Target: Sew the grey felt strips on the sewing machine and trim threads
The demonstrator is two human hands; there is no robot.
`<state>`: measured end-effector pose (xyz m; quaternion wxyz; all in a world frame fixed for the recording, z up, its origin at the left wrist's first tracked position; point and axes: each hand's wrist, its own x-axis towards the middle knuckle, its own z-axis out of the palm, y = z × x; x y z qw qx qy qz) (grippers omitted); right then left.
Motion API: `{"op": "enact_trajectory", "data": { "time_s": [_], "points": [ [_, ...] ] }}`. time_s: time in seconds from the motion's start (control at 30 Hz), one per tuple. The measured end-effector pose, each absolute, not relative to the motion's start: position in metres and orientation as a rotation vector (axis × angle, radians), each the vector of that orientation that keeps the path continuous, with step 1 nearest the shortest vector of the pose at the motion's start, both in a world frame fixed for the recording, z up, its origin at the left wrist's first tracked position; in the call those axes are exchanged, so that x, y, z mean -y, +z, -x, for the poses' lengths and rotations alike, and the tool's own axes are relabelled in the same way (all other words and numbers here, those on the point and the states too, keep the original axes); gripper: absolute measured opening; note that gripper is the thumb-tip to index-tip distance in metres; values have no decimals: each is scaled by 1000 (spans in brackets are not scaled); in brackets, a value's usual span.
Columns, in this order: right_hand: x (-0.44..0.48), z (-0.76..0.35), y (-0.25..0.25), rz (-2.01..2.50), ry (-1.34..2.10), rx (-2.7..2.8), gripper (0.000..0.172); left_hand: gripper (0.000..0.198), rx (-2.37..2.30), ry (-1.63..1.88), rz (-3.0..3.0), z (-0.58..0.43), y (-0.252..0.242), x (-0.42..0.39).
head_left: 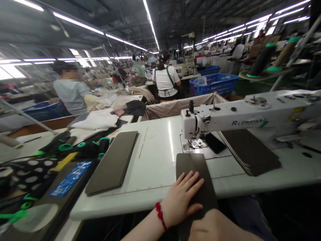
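My left hand (184, 199), with a red and black bracelet at the wrist, lies flat with fingers spread on a dark olive-brown panel (188, 162). The panel's far end rests on the sewing table, just in front of the presser foot (197, 144). Its near part hangs past the table edge. At the bottom of the view my right hand (213, 226) is curled over the near part of the panel, slightly blurred. Its fingertips are mostly hidden. A white sewing machine (223, 117) stands beyond, and a black phone (215, 143) lies beside its needle area.
Stacks of similar panels lie left (112, 164) and under the machine arm (250, 150). Farther left are a blue ruler-like strip (71, 177) and dark thread spools (103, 145). Two people (165, 80) (70, 90) and a blue crate (214, 83) are beyond.
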<state>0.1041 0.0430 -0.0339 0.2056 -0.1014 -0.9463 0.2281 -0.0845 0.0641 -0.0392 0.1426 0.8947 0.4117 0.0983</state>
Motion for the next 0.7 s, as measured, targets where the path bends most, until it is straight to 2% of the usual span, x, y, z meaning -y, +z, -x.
{"op": "enact_trajectory", "data": {
  "time_s": [0.1, 0.23, 0.33, 0.43, 0.7],
  "points": [
    [-85, -101, -34, 515, 923, 2499, 19, 56, -1225, 263, -2574, 81, -47, -54],
    [-158, -104, -38, 1037, 600, 2401, 36, 39, -1341, 244, -2502, 96, -40, -52],
    [-190, -103, -50, 1156, 404, 2529, 43, 50, -1415, 224, -2508, 106, -41, -57],
    [-197, -109, -59, 1214, 354, 2546, 44, 59, -1527, 200, -2538, 119, -48, -68],
    [-187, -127, -71, 1295, 296, 2522, 53, 57, -1491, 189, -2534, 124, -43, -121]
  ]
}}
